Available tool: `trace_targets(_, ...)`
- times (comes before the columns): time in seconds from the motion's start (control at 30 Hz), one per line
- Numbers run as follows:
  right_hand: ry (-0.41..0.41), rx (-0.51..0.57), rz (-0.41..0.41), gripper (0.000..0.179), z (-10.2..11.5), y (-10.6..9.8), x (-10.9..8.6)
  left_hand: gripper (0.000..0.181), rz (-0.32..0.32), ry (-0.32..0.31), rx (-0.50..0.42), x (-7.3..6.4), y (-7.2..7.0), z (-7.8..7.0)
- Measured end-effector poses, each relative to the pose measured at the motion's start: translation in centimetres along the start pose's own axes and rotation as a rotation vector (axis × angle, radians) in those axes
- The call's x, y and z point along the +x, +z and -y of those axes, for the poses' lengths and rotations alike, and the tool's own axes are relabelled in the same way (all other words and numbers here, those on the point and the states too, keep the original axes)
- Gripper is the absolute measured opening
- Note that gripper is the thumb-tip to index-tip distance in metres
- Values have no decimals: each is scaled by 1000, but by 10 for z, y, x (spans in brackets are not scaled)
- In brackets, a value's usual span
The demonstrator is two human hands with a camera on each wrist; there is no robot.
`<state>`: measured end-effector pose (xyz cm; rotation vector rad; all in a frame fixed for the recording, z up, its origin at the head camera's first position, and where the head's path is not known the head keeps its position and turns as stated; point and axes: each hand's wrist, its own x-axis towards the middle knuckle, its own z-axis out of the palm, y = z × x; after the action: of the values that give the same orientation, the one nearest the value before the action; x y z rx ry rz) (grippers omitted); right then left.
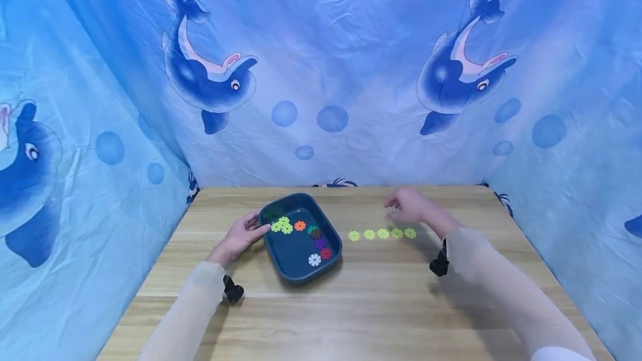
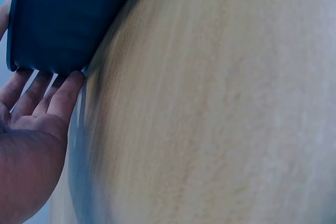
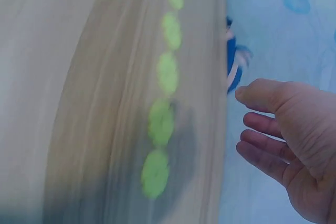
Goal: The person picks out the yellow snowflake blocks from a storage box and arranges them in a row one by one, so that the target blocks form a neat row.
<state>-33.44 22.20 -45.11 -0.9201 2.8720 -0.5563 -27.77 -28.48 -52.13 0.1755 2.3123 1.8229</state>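
Note:
A dark blue plastic tray (image 1: 296,280) stands on the wooden table, left of the middle. My left hand (image 1: 242,238) grips its left side, thumb over the rim. In the left wrist view, fingers (image 2: 65,95) press against the tray's outer wall (image 2: 58,30). Inside lie several yellow-green flower-shaped discs (image 1: 282,226), plus an orange disc (image 1: 300,225), a white disc (image 1: 314,260), a red disc (image 1: 326,253), and green, brown and purple ones. My right hand (image 1: 408,206), fingers loosely bent and holding nothing, hovers behind a row of yellow-green discs (image 1: 383,233) on the table.
The wooden table (image 1: 351,316) reaches back to a blue curtain (image 1: 341,144) printed with dolphins, which also hangs at both sides. A black wrist camera (image 1: 233,289) sits on the left wrist and another black camera (image 1: 439,263) on the right.

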Motion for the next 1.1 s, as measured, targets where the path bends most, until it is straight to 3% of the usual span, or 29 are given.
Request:
trace_targets(0.53, -109, 39, -1, 33, 71, 10, 65, 67, 0, -10, 5, -1, 0, -5)
trace_targets(0.77, -224, 1, -19, 28, 100, 13, 85, 71, -1, -11, -6, 0, 0, -6)
trace_targets(1.1, -297, -4, 32, 26, 140, 34, 113, 71, 4, 2, -23, -3, 1, -1)
